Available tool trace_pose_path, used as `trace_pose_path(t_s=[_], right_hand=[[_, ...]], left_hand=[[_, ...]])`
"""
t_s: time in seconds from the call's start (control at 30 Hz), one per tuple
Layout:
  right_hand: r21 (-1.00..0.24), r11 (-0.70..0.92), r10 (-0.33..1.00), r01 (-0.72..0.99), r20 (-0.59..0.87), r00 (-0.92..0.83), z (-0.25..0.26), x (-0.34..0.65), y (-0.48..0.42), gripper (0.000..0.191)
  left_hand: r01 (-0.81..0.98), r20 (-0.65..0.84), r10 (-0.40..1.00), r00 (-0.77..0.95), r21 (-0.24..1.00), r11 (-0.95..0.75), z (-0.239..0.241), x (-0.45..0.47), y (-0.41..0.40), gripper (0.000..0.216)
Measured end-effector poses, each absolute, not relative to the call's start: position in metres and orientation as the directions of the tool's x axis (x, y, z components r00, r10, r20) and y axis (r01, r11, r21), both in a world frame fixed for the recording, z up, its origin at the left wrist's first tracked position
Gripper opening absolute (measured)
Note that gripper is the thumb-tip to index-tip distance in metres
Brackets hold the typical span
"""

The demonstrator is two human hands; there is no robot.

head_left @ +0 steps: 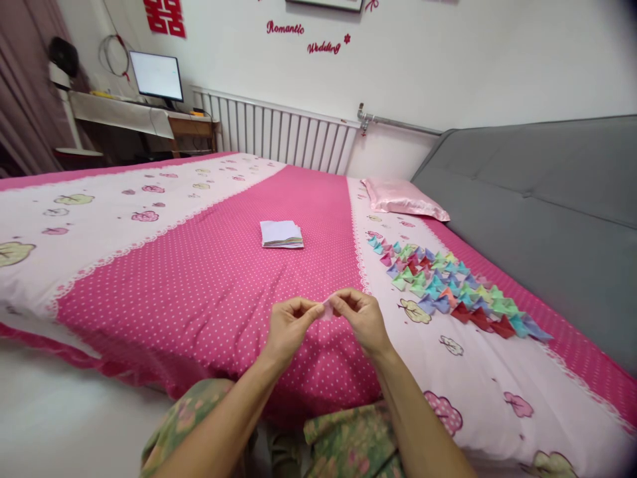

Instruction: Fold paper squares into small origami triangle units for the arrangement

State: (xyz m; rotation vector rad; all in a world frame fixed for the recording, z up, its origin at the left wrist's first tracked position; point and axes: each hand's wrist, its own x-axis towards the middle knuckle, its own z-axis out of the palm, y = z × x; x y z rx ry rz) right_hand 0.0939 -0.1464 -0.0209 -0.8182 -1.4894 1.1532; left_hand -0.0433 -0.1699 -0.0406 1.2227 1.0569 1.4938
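You have the small pale pink paper (327,311) at six o'clock from the centre of your view, with the dotted pink bedspread (223,285) behind it. Your left hand (292,325) has its nine o'clock side and your right hand (362,323) its three o'clock side, thumb and forefinger nearly closed on it in each. Expect it to be almost weightless, thin, quick to crease and easy to tear, probably not slippery; hold it lightly by its edges with your fingertips. The paper stack (281,234) lies at eleven o'clock from your hands, the folded paper shapes (435,283) from two to three o'clock
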Motion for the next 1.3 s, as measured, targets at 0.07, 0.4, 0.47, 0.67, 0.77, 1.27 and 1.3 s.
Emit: trace_pose_path(t_s=[0.07, 0.4, 0.47, 0.67, 0.77, 1.27, 1.3], right_hand=[[-0.945, 0.320, 0.917, -0.064, 0.326, -0.231, -0.020, 0.095, -0.147, 0.011], [-0.943, 0.330, 0.932, -0.047, 0.334, -0.143, -0.025, 0.098, -0.142, 0.012], [-0.942, 0.330, 0.936, -0.065, 0.336, -0.102, -0.025, 0.099, -0.141, 0.012], [-0.959, 0.267, 0.953, -0.099, 0.278, -0.124, -0.023, 0.097, -0.141, 0.013], [-0.973, 0.211, 0.967, -0.090, 0.222, -0.126, -0.023, 0.095, -0.142, 0.020], [-0.977, -0.020, 0.991, -0.212, 0.009, -0.137, -0.025, 0.090, -0.145, 0.027], [-0.975, -0.029, 0.990, -0.220, 0.002, -0.139, -0.025, 0.090, -0.145, 0.026]], left_hand=[[-0.125, 0.210, 0.973, -0.091, 0.967, -0.220, -0.042, -0.043, -0.170, 0.012], [-0.088, 0.139, 0.989, -0.055, 0.986, -0.144, -0.040, -0.043, -0.169, 0.018], [-0.089, 0.112, 0.989, -0.091, 0.989, -0.120, -0.040, -0.043, -0.169, 0.018], [-0.072, 0.130, 0.982, -0.135, 0.987, -0.141, -0.043, -0.044, -0.168, 0.019], [-0.008, 0.169, 0.970, -0.177, 0.985, -0.173, -0.042, -0.044, -0.170, 0.019], [0.564, 0.650, 0.733, -0.198, 0.688, -0.458, -0.050, -0.042, -0.176, 0.011], [0.578, 0.676, 0.713, -0.188, 0.663, -0.476, -0.050, -0.042, -0.176, 0.010]])
